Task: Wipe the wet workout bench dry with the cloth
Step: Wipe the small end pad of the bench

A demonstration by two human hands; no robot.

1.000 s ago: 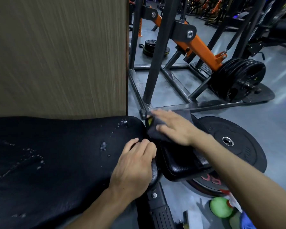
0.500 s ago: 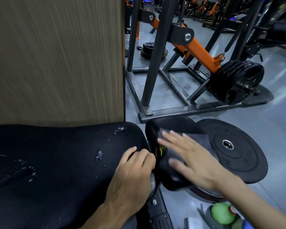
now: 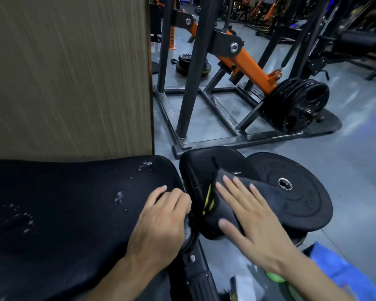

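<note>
The black padded bench (image 3: 63,213) fills the lower left, with water drops (image 3: 118,195) on its near end and more at the far left. Its smaller seat pad (image 3: 202,164) sits to the right of a gap. A dark grey cloth (image 3: 243,187) with a yellow-green tag lies on the seat pad. My right hand (image 3: 248,216) presses flat on the cloth, fingers spread. My left hand (image 3: 163,218) grips the bench's end edge at the gap, fingers curled over it.
A black weight plate (image 3: 295,192) lies on the floor just right of the seat pad. A steel and orange machine frame (image 3: 243,61) with loaded plates stands behind. A wood-look wall panel (image 3: 67,72) rises behind the bench. A blue bag (image 3: 339,272) and green ball lie lower right.
My right hand has slid the cloth from the far end of the seat pad toward me and to the right. The left hand stays on the bench edge.
</note>
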